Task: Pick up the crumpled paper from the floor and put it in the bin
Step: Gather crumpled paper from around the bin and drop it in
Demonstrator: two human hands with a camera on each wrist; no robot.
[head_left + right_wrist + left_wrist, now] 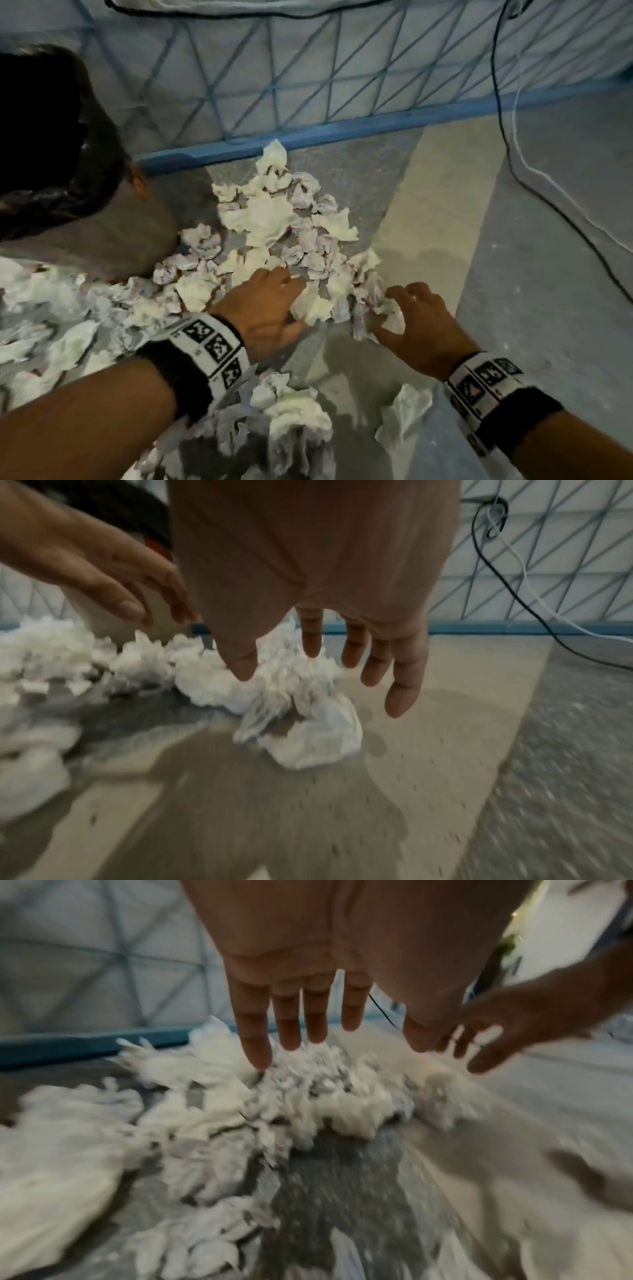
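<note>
A heap of crumpled white paper (pixel 284 233) lies on the floor in front of me. My left hand (pixel 270 301) hovers palm down over the heap's near edge, fingers spread and straight (pixel 301 1020), holding nothing. My right hand (pixel 411 315) reaches at the heap's right edge, also open, its thumb close to a paper wad (pixel 308 723). The left wrist view shows the heap (pixel 308 1096) just under the fingertips. The bin (pixel 113 233), grey with a black bag liner (pixel 44 137), stands at the left, beside the heap.
More crumpled paper spreads to the left (pixel 51 325) and near my forearms (pixel 291 418); one loose piece (pixel 400 418) lies by my right wrist. A blue lattice fence (pixel 308 85) closes off the back. A black cable (pixel 534 192) and a white one (pixel 548 185) run across the floor on the right.
</note>
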